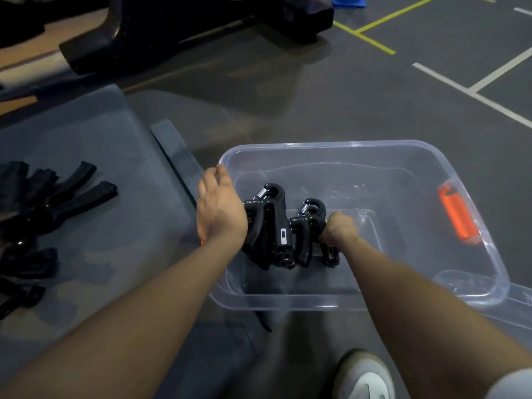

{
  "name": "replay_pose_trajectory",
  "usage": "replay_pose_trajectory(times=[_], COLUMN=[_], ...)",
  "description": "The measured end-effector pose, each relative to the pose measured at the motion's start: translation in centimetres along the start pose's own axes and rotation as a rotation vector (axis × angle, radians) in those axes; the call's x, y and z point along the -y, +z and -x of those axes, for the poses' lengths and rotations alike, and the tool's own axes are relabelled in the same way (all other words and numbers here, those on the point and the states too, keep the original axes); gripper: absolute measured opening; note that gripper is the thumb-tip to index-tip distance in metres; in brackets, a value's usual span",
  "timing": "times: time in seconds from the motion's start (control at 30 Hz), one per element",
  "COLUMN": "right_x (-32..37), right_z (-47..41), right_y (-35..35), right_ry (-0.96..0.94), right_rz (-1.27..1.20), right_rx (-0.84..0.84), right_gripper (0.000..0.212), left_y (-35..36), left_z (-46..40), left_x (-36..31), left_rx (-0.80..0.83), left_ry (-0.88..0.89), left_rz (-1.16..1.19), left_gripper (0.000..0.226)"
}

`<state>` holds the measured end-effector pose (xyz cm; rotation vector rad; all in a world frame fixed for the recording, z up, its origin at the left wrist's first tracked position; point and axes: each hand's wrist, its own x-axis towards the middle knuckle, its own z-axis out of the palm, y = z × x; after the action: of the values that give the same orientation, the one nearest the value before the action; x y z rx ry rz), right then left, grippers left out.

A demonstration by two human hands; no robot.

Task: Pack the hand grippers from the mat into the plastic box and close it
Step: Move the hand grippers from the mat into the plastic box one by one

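A clear plastic box (472,203) stands open on the dark floor, with an orange latch (457,216) on its right side. Inside it, black hand grippers with steel springs stand in a row. My left hand (220,205) reaches over the box's left rim and holds the left hand gripper (272,226) by its handle. My right hand (338,228) grips the handle of the right hand gripper (306,226). Several more black hand grippers (49,203) lie on the grey mat (100,145) at the left.
The box's clear lid (518,306) lies partly under the box at the lower right. A black machine base (172,27) stands at the top. My white shoe (364,375) is at the bottom edge. White and yellow lines mark the floor at the right.
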<state>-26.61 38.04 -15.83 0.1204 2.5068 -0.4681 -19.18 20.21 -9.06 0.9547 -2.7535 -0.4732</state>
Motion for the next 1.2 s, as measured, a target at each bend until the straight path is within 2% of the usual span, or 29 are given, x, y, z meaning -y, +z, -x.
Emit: replay_pose_trajectory(times=[0.07,0.17,0.4,0.57,0.73,1.0,1.2], right_x=[-0.2,-0.5,0.3,3.3,8.6,19.2,26.3], right_z=[0.0,-0.2,0.5,3.0,7.7,17.3,21.2], right_y=[0.2,0.3,-1.0,-3.6,-5.3,-0.8,7.1], right_ry=[-0.006,-0.004,-0.052,-0.126,-0.288,-0.531,-0.577], right_rz=[0.01,-0.058,-0.271,-0.549,-0.548,-0.419,-0.403], right_rx=[-0.02,-0.013,0.039,-0.018,-0.096,-0.06,0.121], right_gripper=[0.038,0.011,0.049,0.049,0.038,0.04,0.032], left_y=[0.0,0.0,-1.0,-3.1,-7.2,-15.3,-17.1], left_z=[0.0,0.0,0.0,-0.2,0.6,2.8,4.6], left_x=[0.0,0.0,0.0,0.6,2.8,13.6,23.7], left_rx=[0.001,0.004,0.069,0.197,0.195,0.089,0.041], left_ry=[-0.002,-0.003,0.003,0.001,-0.014,-0.221,-0.43], left_rz=[0.003,0.006,0.077,0.238,0.276,0.307,0.321], left_gripper=[0.06,0.06,0.057,0.056,0.043,0.032,0.037])
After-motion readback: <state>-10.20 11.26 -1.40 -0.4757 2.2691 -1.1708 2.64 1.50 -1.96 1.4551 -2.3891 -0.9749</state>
